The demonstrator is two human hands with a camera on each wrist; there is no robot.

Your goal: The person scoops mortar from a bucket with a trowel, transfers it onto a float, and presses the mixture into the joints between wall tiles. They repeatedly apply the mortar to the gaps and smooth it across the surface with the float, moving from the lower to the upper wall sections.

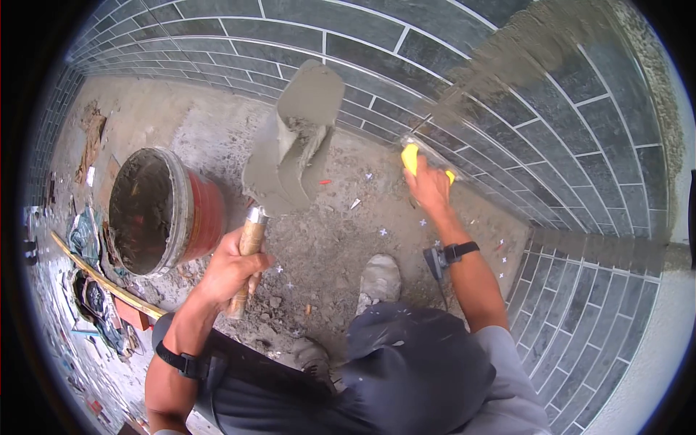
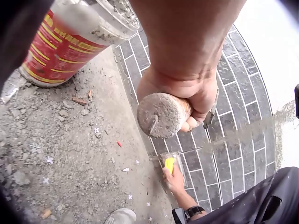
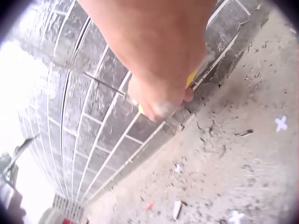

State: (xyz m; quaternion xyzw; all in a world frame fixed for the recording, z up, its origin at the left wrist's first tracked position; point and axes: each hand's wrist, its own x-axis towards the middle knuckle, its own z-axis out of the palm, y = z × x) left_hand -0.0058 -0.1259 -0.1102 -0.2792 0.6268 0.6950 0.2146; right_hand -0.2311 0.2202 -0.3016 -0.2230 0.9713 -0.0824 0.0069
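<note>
My left hand (image 1: 226,274) grips the wooden handle (image 1: 251,235) of a broad trowel. Its blade (image 1: 272,170) is coated in grey mortar, with a ridged lump (image 1: 308,134) on top. In the left wrist view the round, mortar-crusted handle end (image 2: 159,115) sticks out of the fist. Lower on the dark tiled wall (image 1: 377,69), my right hand (image 1: 433,190) holds a float by its yellow handle (image 1: 410,157). The float's flat plate (image 1: 444,158) lies along the wall near the floor; the hand and forearm hide much of it in the right wrist view.
Left of the trowel stands a red bucket (image 1: 206,217), smeared inside with mortar. Wet mortar (image 1: 529,51) streaks the upper tiles. White cross spacers (image 1: 383,232) and crumbs litter the concrete floor. A wooden strip (image 1: 109,281) and rubbish lie at left; a shoe (image 1: 379,279) is between the arms.
</note>
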